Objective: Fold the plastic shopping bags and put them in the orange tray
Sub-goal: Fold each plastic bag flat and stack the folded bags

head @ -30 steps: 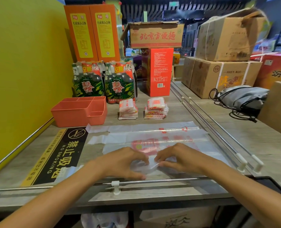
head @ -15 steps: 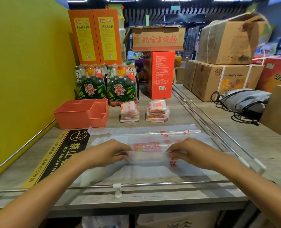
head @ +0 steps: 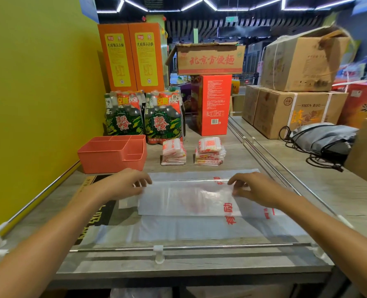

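Clear plastic shopping bag (head: 189, 201) with red print lies flat on the counter (head: 307, 190), long axis left-right across the view, near edge folded up over the middle; left hand (head: 124, 183) pinches the fold's left end, right hand (head: 255, 188) pinches its right end, both grips narrow on the film; orange tray (head: 113, 155) sits beyond the left hand, near the yellow wall; two stacks of folded bags (head: 191, 151) just right of the tray, apart from it.
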Action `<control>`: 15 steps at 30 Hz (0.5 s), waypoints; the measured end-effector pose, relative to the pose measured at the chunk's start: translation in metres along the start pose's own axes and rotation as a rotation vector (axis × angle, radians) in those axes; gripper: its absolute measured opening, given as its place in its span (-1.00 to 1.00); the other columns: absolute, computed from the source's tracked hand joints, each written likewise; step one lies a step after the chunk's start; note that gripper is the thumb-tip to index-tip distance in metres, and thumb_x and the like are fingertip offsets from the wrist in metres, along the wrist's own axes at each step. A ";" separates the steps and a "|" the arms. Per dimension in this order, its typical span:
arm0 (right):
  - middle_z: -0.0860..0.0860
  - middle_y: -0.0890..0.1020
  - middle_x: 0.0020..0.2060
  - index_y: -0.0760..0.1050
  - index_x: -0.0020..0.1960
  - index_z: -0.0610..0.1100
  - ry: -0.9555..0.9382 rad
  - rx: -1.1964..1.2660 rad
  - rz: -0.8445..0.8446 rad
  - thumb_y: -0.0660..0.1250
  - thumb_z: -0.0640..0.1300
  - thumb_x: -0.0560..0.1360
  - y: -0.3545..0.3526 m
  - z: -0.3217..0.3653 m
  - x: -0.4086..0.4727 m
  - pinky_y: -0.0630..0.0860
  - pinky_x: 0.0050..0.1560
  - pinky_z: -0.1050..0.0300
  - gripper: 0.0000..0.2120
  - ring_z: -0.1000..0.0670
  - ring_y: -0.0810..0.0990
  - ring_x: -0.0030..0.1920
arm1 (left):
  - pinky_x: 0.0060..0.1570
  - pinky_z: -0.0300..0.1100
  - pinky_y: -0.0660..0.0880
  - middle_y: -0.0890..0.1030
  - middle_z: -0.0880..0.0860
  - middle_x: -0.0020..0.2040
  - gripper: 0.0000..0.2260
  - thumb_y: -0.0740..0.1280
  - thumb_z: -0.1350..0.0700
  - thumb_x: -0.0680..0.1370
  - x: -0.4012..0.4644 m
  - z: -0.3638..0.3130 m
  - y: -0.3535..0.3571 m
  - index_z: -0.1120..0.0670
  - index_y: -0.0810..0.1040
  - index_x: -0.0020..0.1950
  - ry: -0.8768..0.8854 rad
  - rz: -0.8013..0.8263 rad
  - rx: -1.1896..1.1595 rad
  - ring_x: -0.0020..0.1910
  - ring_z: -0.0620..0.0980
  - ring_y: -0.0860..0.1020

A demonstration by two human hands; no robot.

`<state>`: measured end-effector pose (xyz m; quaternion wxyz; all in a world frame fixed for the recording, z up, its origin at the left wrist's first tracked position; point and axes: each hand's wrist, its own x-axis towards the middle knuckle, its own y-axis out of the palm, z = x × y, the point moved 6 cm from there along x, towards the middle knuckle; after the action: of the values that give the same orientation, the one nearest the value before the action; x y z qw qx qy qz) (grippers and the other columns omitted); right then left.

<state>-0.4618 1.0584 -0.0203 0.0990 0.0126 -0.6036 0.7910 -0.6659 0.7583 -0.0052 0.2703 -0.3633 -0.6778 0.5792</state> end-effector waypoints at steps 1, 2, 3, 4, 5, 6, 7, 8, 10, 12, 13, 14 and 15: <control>0.16 0.61 0.19 0.48 0.34 0.09 -0.009 -0.043 -0.024 0.43 -0.01 0.55 0.005 0.002 0.000 0.51 0.27 0.09 -0.62 0.11 0.55 0.22 | 0.32 -0.09 0.45 0.50 -0.17 0.36 -0.63 0.38 0.06 0.60 0.001 -0.002 0.005 -0.20 0.45 0.37 -0.007 -0.028 0.059 0.24 -0.21 0.47; 0.13 0.53 0.31 0.42 0.43 0.07 -0.033 -0.076 -0.040 0.43 0.00 0.55 0.012 0.006 0.000 0.44 0.36 0.07 -0.52 0.07 0.46 0.34 | 0.42 0.01 0.36 0.38 -0.18 0.45 -0.54 0.36 0.02 0.61 0.002 -0.007 0.010 -0.20 0.35 0.48 0.010 -0.065 0.108 0.37 -0.16 0.38; 0.11 0.44 0.42 0.35 0.50 0.06 -0.070 -0.099 -0.047 0.43 0.00 0.55 0.019 0.010 0.000 0.36 0.44 0.05 -0.44 0.05 0.37 0.43 | 0.49 0.08 0.26 0.28 -0.17 0.53 -0.47 0.33 -0.02 0.62 0.002 -0.016 0.016 -0.19 0.24 0.55 0.048 -0.101 0.132 0.48 -0.12 0.27; 0.10 0.35 0.50 0.29 0.55 0.05 -0.116 -0.121 -0.049 0.42 0.00 0.55 0.026 0.016 0.000 0.28 0.50 0.04 -0.39 0.03 0.29 0.49 | 0.54 0.09 0.16 0.20 -0.14 0.58 -0.44 0.30 -0.04 0.64 0.001 -0.029 0.021 -0.16 0.17 0.60 0.098 -0.123 0.128 0.54 -0.10 0.18; 0.08 0.28 0.55 0.24 0.57 0.05 -0.155 -0.158 -0.048 0.40 0.00 0.57 0.032 0.020 0.002 0.19 0.54 0.06 -0.36 0.01 0.22 0.53 | 0.57 0.01 0.08 0.13 -0.12 0.61 -0.44 0.25 -0.05 0.66 0.002 -0.043 0.029 -0.13 0.12 0.62 0.141 -0.122 0.111 0.58 -0.09 0.10; 0.08 0.21 0.58 0.20 0.59 0.05 -0.189 -0.201 -0.046 0.37 0.00 0.59 0.038 0.026 0.003 0.08 0.55 0.10 -0.37 0.01 0.16 0.57 | 0.57 -0.07 0.01 0.07 -0.12 0.63 -0.44 0.20 -0.08 0.68 0.003 -0.056 0.037 -0.09 0.07 0.64 0.170 -0.100 0.090 0.60 -0.09 0.03; 0.07 0.16 0.60 0.16 0.61 0.04 -0.210 -0.237 -0.032 0.31 0.00 0.62 0.043 0.030 0.005 -0.02 0.56 0.12 -0.39 0.01 0.09 0.59 | 0.56 -0.11 -0.06 0.00 -0.12 0.64 -0.44 0.15 -0.11 0.69 0.006 -0.067 0.048 -0.07 0.03 0.65 0.183 -0.055 0.071 0.61 -0.10 -0.05; 0.06 0.12 0.62 0.13 0.62 0.02 -0.223 -0.255 -0.013 0.25 0.01 0.65 0.048 0.035 0.008 -0.09 0.58 0.12 -0.41 0.01 0.04 0.61 | 0.55 -0.13 -0.13 -0.06 -0.10 0.65 -0.43 0.09 -0.14 0.70 0.009 -0.076 0.059 -0.04 -0.01 0.66 0.191 -0.012 0.068 0.62 -0.10 -0.12; 0.04 0.07 0.63 0.07 0.63 -0.02 -0.231 -0.242 0.029 0.14 0.03 0.70 0.057 0.045 0.014 -0.15 0.60 0.10 -0.44 0.01 -0.04 0.62 | 0.56 -0.14 -0.22 -0.17 -0.04 0.65 -0.41 0.00 -0.18 0.71 0.019 -0.088 0.078 0.00 -0.09 0.66 0.210 0.042 0.100 0.61 -0.08 -0.23; 0.05 0.01 0.64 0.00 0.65 -0.03 -0.211 -0.200 0.071 0.06 0.10 0.71 0.064 0.052 0.021 -0.22 0.57 0.14 -0.43 0.04 -0.11 0.62 | 0.56 -0.11 -0.26 -0.25 -0.02 0.64 -0.39 -0.05 -0.20 0.70 0.027 -0.093 0.089 0.02 -0.17 0.66 0.195 0.084 0.123 0.60 -0.07 -0.30; 0.04 -0.03 0.64 -0.05 0.65 -0.04 -0.191 -0.188 0.102 0.00 0.18 0.69 0.067 0.053 0.025 -0.23 0.56 0.14 -0.38 0.04 -0.14 0.62 | 0.56 -0.09 -0.27 -0.27 -0.01 0.64 -0.38 -0.06 -0.21 0.70 0.030 -0.093 0.092 0.02 -0.19 0.65 0.180 0.101 0.122 0.60 -0.06 -0.31; 0.03 -0.07 0.64 -0.09 0.65 -0.04 -0.164 -0.184 0.136 -0.08 0.27 0.65 0.070 0.054 0.028 -0.23 0.57 0.11 -0.31 0.03 -0.16 0.62 | 0.56 -0.09 -0.26 -0.26 -0.01 0.64 -0.38 -0.06 -0.22 0.70 0.032 -0.093 0.094 0.02 -0.20 0.65 0.164 0.122 0.111 0.60 -0.04 -0.29; 0.01 -0.10 0.64 -0.13 0.65 -0.05 -0.131 -0.189 0.173 -0.16 0.34 0.59 0.073 0.053 0.030 -0.23 0.58 0.07 -0.24 0.01 -0.18 0.62 | 0.57 -0.08 -0.24 -0.23 -0.02 0.65 -0.37 -0.07 -0.23 0.69 0.033 -0.091 0.096 0.02 -0.20 0.65 0.150 0.146 0.095 0.61 -0.04 -0.26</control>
<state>-0.5092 0.9932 -0.0715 -0.0085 0.0027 -0.6795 0.7336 -0.5965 0.8441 -0.0850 0.2945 -0.4407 -0.5992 0.6000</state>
